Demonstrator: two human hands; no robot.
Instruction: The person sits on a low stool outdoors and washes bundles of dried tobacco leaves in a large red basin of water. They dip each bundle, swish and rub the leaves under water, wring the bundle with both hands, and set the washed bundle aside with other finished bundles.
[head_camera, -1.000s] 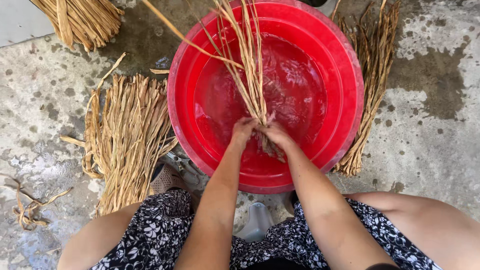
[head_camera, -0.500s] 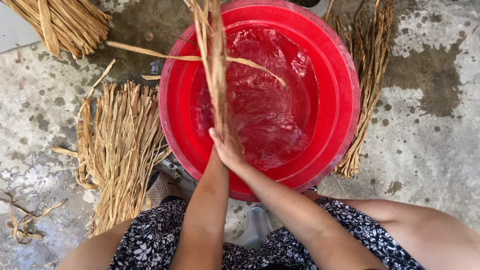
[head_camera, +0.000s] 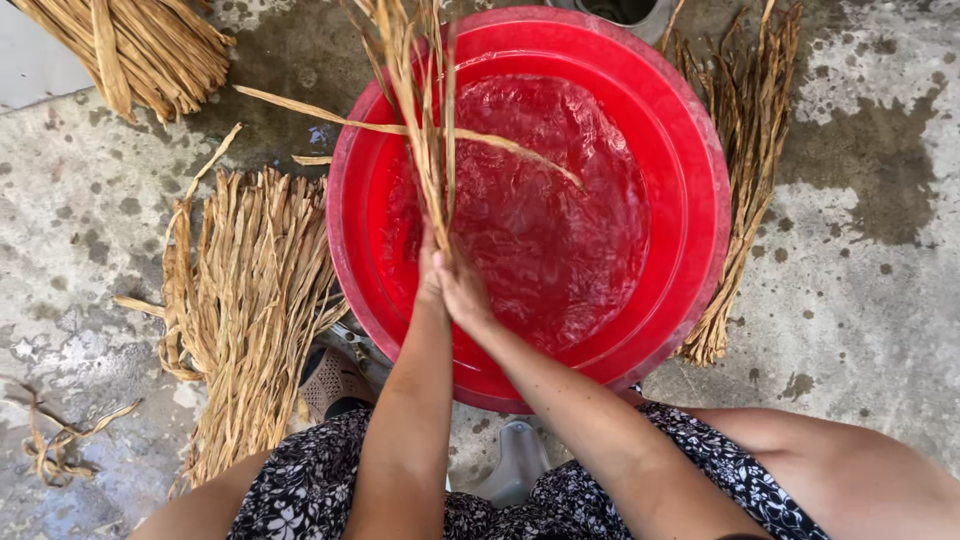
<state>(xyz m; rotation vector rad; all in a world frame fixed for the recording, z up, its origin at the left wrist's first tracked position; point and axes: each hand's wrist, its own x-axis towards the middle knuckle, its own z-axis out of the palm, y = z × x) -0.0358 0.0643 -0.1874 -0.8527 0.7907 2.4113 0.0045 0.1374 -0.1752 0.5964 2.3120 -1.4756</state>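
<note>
Both my hands grip the lower end of a bundle of wet straw-coloured fibre strips (head_camera: 425, 110), held upright over a round red basin (head_camera: 700, 160) of rippling water. My left hand (head_camera: 430, 275) and my right hand (head_camera: 465, 290) are pressed together around the bundle, just above the basin's left half. One loose strip bends out sideways across the water. The upper ends of the strips run out of the top of the view.
A flat pile of dry strips (head_camera: 250, 300) lies left of the basin on wet concrete. Another bundle (head_camera: 130, 50) sits at the top left, and more strips (head_camera: 745, 170) lie against the basin's right rim. A small knotted scrap (head_camera: 60, 445) lies bottom left.
My hands lifted the bundle out of the basin's middle and carried it left, raising it upright. The water is left rippling.
</note>
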